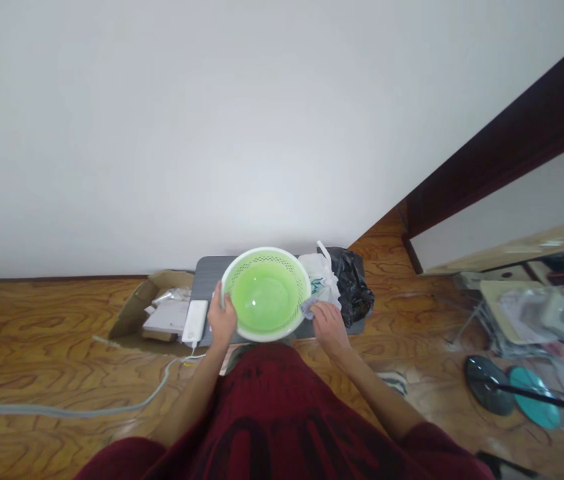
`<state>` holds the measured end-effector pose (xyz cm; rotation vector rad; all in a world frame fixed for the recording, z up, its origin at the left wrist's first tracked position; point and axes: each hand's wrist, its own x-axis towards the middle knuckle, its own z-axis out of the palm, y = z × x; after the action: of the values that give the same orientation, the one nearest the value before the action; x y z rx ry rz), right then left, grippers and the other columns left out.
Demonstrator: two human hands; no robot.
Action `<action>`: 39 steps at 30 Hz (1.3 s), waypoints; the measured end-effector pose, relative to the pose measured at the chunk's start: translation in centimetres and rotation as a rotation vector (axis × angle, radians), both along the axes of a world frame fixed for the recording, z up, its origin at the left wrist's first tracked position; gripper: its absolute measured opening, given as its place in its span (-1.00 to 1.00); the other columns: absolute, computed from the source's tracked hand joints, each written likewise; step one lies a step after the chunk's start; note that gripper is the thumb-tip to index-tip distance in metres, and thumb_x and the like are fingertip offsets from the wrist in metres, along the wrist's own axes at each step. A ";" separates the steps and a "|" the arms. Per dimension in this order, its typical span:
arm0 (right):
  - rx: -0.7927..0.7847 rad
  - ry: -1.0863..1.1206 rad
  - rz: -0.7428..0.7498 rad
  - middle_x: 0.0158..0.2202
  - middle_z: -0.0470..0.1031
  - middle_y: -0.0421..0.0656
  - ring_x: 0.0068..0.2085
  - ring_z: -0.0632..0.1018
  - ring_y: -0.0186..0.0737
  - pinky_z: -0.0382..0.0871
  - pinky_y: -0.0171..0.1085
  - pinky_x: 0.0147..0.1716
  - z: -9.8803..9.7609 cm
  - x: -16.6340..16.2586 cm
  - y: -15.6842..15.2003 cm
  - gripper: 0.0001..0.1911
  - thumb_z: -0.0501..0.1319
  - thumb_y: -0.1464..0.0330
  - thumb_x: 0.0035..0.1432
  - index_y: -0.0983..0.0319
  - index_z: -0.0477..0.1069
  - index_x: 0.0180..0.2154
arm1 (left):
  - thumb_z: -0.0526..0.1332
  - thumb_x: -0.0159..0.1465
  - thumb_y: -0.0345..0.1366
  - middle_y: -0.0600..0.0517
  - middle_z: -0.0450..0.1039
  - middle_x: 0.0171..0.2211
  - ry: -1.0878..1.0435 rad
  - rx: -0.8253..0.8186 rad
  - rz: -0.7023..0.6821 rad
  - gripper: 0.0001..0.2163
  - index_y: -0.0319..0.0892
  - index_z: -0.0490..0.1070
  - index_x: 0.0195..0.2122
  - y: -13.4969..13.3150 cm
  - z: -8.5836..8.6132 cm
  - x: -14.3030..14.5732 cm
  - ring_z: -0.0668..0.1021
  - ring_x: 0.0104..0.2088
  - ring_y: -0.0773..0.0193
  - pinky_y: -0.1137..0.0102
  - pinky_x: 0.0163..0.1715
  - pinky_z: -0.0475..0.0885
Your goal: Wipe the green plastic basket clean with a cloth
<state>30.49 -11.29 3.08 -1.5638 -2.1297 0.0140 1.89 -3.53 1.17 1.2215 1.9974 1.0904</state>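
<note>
A round basin [265, 297], green inside with a white perforated rim, stands near the middle of a grey low table [207, 272]. My left hand [223, 316] grips its left rim, thumb toward the inside and fingers on the outer side. At the right rim, my right hand [327, 324] pinches a small crumpled greyish cloth [308, 307] against or close to the basin's edge. Just beyond this hand lies a white plastic bag [321, 275] with green print. The fingertips of my right hand are partly hidden by the cloth.
A black plastic bag [353, 287] lies at the table's right end. Left of the basin is a white power strip [195, 322] with a cable [112, 410]. An open cardboard box [129, 323] sits on the floor beside it. A white wall [262, 133] rises behind.
</note>
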 end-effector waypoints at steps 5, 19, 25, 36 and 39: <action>0.009 0.063 0.008 -0.12 0.48 0.03 -0.04 0.43 -0.07 0.33 -0.11 0.02 -0.9 -0.4 1.1 -0.68 0.00 0.51 0.34 0.29 0.51 -0.08 | 0.09 0.37 -0.23 -0.12 0.39 0.24 -0.003 0.017 0.001 -0.51 -0.22 0.30 0.31 0.2 0.0 -0.2 0.42 0.24 0.13 0.25 0.26 0.27; -0.032 0.301 -0.065 -0.05 0.47 0.00 0.03 0.40 -0.04 0.29 -0.04 0.13 0.6 -1.1 5.7 -0.72 0.04 0.55 0.24 0.24 0.44 -0.13 | 0.09 0.35 -0.25 -0.15 0.41 0.21 0.003 0.032 0.031 -0.53 -0.23 0.34 0.27 0.3 -0.5 0.0 0.45 0.22 0.10 0.18 0.25 0.29; -0.044 0.343 -0.090 0.01 0.47 0.04 0.10 0.40 -0.07 0.28 -0.04 0.16 -0.7 -1.3 3.3 -0.71 -0.03 0.50 0.33 0.27 0.44 -0.10 | 0.09 0.36 -0.24 -0.13 0.42 0.21 0.004 0.053 0.053 -0.55 -0.22 0.37 0.25 0.2 -0.7 0.2 0.45 0.22 0.10 0.18 0.26 0.28; -0.082 0.283 -0.050 -0.02 0.50 0.01 0.05 0.42 -0.09 0.29 -0.09 0.12 0.3 -0.2 10.5 -0.69 0.00 0.42 0.34 0.28 0.48 -0.07 | 0.08 0.36 -0.18 -0.11 0.43 0.21 -0.013 0.071 0.026 -0.54 -0.22 0.37 0.25 0.2 -1.4 0.1 0.46 0.21 0.11 0.17 0.26 0.29; -0.114 0.262 -0.021 -0.06 0.50 0.03 0.02 0.42 -0.07 0.29 -0.08 0.11 0.6 -0.5 13.3 -0.68 -0.01 0.43 0.30 0.29 0.49 -0.08 | 0.08 0.37 -0.19 -0.10 0.42 0.21 -0.006 0.073 0.024 -0.55 -0.21 0.37 0.24 0.3 -1.4 0.2 0.46 0.21 0.11 0.17 0.27 0.29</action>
<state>30.04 1.98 3.65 -1.5527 -1.9359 0.3213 2.13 -3.25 -0.25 1.2327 1.9884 1.1864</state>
